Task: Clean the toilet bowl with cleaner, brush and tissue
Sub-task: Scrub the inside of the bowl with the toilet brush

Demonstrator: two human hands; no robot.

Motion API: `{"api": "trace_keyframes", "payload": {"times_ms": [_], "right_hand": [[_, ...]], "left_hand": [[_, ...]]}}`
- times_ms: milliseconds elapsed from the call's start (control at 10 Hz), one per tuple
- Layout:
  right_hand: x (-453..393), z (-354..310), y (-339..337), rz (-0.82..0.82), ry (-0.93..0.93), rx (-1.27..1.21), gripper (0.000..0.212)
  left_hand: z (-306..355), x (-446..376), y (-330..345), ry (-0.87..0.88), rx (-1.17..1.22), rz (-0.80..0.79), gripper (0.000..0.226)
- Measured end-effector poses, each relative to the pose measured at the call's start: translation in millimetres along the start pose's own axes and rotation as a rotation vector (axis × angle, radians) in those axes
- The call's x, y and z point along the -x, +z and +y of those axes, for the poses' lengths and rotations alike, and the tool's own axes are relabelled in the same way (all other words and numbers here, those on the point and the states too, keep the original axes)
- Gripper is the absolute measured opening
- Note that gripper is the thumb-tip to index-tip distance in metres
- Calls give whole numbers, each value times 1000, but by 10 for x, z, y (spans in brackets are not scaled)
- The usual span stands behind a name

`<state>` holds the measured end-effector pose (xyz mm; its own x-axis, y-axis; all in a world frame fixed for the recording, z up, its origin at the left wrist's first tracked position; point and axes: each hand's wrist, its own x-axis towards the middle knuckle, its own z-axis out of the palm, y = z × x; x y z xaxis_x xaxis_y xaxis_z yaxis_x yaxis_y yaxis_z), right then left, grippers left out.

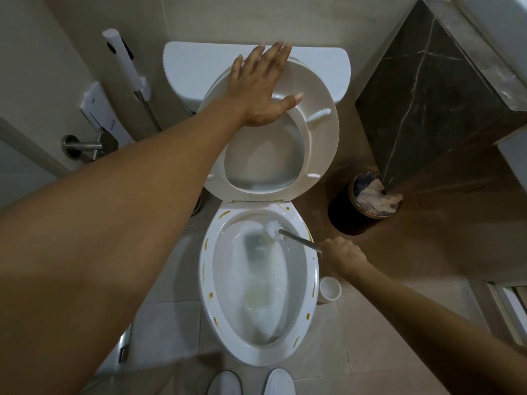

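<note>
The white toilet bowl [208,280] stands open below me, its rim dotted with brownish-yellow smears. Water swirls inside it. My right hand [343,253] grips the metal handle of the toilet brush [275,229], whose white head is inside the bowl near the back right. My left hand [261,86] presses flat, fingers spread, on the raised seat [322,143], which leans against the cistern [182,69].
A white brush holder [330,289] stands on the floor right of the bowl. A black bin [346,218] with crumpled tissue sits by a dark marble cabinet [427,89]. A bidet sprayer [125,61] and a metal holder [85,145] hang on the left wall. My white slippers [251,383] are below.
</note>
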<state>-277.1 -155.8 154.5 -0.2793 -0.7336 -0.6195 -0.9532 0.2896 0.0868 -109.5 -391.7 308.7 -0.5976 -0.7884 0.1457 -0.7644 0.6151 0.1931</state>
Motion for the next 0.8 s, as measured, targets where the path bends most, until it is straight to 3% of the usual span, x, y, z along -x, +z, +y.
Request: {"api": "trace_keyframes", "payload": {"times_ms": [200, 400, 600, 800], "right_hand": [[163, 174, 422, -53, 47, -86, 33], [34, -12, 502, 21, 39, -213, 33], [604, 176, 993, 33, 107, -239, 34], [532, -14, 946, 46, 131, -330, 36]], "left_hand": [[-11, -4, 3, -1, -2, -2, 81], [-8, 3, 0, 2, -8, -2, 81], [-18, -2, 2, 4, 7, -3, 81], [-6, -5, -21, -3, 15, -18, 81]]}}
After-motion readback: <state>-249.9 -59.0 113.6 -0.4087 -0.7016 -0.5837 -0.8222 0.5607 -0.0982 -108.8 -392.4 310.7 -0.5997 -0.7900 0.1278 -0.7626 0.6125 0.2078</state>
